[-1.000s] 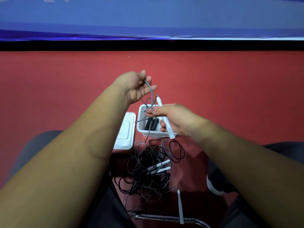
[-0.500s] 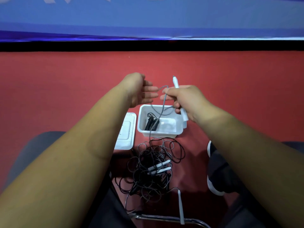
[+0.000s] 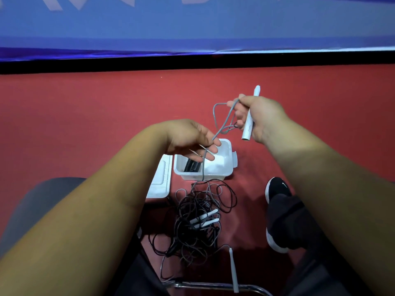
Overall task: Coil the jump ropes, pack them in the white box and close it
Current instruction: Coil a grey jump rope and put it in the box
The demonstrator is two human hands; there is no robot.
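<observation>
My right hand grips a white jump-rope handle upright, with loops of its grey cord caught in the fingers. The cord runs down through the fingers of my left hand, which hovers over the open white box, and on to the floor. Black coiled handles lie in the box. A tangle of black and grey ropes with white handles lies on the red floor in front of the box. Another white handle lies nearer me.
The white lid lies flat on the floor left of the box. My black shoe stands right of the tangle. A chrome chair bar crosses the bottom. A blue banner lines the far edge of the red floor.
My right hand has moved up and to the right with the handle, drawing cord out. My left hand has dropped toward the box and now has the cord running through its fingers.
</observation>
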